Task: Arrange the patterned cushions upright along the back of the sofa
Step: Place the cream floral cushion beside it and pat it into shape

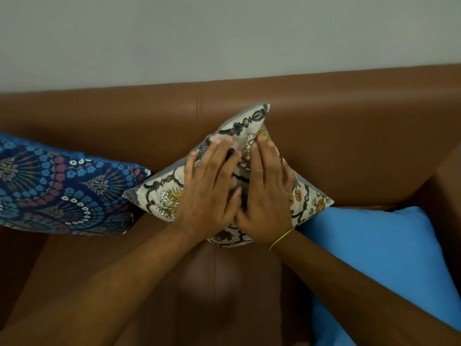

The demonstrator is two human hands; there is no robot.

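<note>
From the head camera, looking down over the person's arms, a cream cushion printed with dark scrollwork and yellow-and-white flowers leans against the backrest of a brown leather sofa. It stands on one corner, diamond-wise, its top corner reaching high up the backrest and its lowest corner down at the seat.

Both hands lie flat on its face. The left hand is open, fingers spread and pressed into the fabric, which dents under the palm. The right hand is open too, fingers pointing up toward the top corner, thumb tucked in against the left hand. Neither hand closes round an edge; they push rather than grip. A thin yellow band circles the right wrist.

To the left, a dark blue cushion with a floral medallion pattern rests against the backrest, its near corner touching the cream cushion's left corner. To the right, a plain bright blue cushion lies on the seat, its upper edge just under the cream cushion's right corner. A pale grey wall rises behind the sofa.
</note>
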